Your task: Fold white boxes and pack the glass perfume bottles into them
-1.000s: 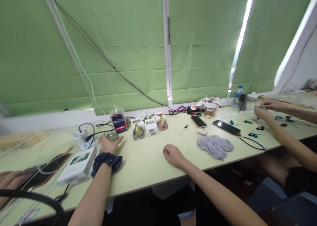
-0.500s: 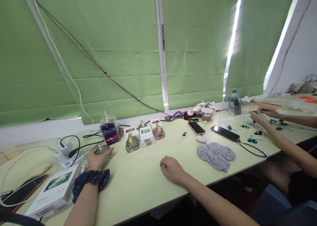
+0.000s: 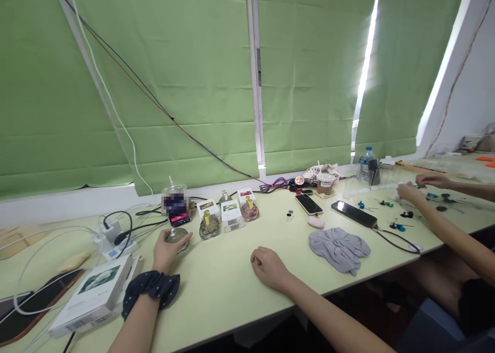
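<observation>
My left hand curves around a low, rounded glass bottle standing on the table, its fingers and thumb at the sides. A navy dotted scrunchie is on my left wrist. Just right of that bottle is a similar glass bottle with a gold top. My right hand rests on the table with its fingers curled in; whatever they hold, if anything, is hidden. Further right lies a crumpled grey cloth.
Small printed boxes and a pinkish bottle stand behind. A white box and a power strip with cables are at left. Phones lie at right. Another person's hands work among small coloured parts.
My left hand has moved right with the glass bottle, closer to the gold-topped one. The whole view has shifted slightly. My right hand stays in place.
</observation>
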`<state>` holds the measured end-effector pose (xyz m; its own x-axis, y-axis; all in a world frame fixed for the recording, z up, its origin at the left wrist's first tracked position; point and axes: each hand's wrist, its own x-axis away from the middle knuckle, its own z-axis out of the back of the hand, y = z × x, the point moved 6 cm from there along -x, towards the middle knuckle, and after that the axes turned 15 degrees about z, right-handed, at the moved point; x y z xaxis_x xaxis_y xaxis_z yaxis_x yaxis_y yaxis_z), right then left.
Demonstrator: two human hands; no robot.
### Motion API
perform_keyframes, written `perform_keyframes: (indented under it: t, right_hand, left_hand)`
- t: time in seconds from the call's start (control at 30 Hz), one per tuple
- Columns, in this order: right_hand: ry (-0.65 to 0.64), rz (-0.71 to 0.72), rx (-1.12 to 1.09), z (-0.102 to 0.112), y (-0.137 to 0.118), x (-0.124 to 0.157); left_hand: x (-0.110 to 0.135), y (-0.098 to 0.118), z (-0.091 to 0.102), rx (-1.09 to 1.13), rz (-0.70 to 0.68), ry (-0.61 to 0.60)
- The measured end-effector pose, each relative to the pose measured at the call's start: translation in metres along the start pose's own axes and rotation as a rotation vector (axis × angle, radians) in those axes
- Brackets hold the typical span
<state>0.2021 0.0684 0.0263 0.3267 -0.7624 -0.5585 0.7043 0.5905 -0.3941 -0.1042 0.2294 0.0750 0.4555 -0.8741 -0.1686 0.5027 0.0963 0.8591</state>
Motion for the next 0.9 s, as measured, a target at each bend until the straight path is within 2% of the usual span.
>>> perform_keyframes:
  t: [0.13, 0.33, 0.47, 0.57, 0.7, 0.9]
  right_hand:
    - [-0.008, -0.006, -0.001, 0.0, 0.0, 0.0]
    - [-0.009, -0.01, -0.038, 0.001, 0.001, 0.003]
    - [0.095, -0.12, -0.168, 0.005, 0.012, 0.005]
    - [0.125, -0.206, -0.249, 0.006, 0.019, 0.007]
    - [0.063, -0.165, -0.259, 0.003, 0.018, 0.006]
    - [0.054, -0.128, -0.26, 0.0, 0.018, 0.005]
  left_hand:
    - [0.037, 0.013, -0.019, 0.09, -0.094, -0.269]
    - [0.104, 0.036, -0.042, 0.189, -0.169, -0.498]
    - [0.144, 0.046, -0.064, 0.217, -0.197, -0.642]
    - [0.167, 0.053, -0.075, 0.265, -0.218, -0.692]
    - [0.187, 0.059, -0.085, 0.312, -0.209, -0.702]
    - [0.2, 0.061, -0.093, 0.351, -0.175, -0.692]
